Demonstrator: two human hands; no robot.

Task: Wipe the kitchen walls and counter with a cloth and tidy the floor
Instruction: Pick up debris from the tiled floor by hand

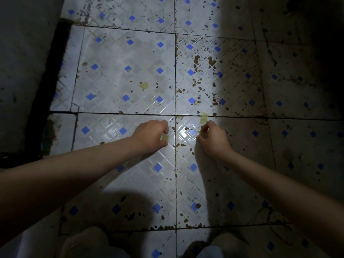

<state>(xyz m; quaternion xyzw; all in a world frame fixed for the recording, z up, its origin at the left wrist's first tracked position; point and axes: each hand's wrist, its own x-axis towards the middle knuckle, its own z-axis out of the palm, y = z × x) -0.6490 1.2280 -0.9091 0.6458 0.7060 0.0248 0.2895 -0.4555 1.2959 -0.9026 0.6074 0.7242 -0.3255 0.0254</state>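
The floor [119, 75] is pale tile with blue diamonds. Brown specks [197, 84] and yellowish scraps [143, 86], perhaps peel, lie on it.

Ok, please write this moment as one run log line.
phase: tidying floor | left hand: holds yellowish scrap | right hand: pinches scrap on tile floor | loose: scrap

- One view only, head-worn, looking steeply down and forward at the floor [126, 75].
- It sits close above the floor; both forearms reach in from the bottom corners.
- A wall [22, 53] bounds the floor's left edge.
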